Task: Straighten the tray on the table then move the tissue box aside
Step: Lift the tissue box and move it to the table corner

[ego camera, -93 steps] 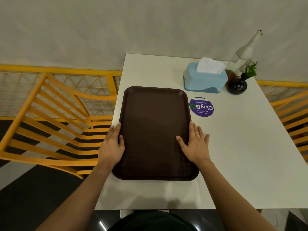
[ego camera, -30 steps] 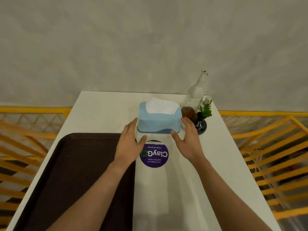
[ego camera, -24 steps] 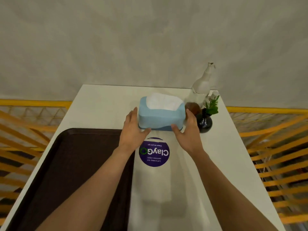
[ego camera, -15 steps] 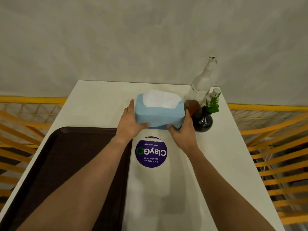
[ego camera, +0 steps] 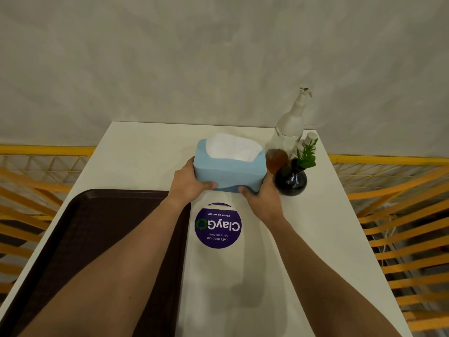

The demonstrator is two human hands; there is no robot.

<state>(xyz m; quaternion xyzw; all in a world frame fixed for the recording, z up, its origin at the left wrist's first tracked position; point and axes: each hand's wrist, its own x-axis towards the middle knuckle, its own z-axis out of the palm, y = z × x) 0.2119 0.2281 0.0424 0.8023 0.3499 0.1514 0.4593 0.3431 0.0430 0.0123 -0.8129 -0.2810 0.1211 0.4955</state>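
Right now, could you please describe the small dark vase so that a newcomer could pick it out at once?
Start at the white table and go to its far right corner, beside the blue tissue box held by both hands. The vase stands in front of the clear spray bottle. It alone is round, glossy black, with a green sprig.

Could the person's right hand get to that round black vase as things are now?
Probably yes, but not freely: the right hand is gripping the tissue box together with the left hand. The black vase stands just beside it, nothing between, so letting go comes first.
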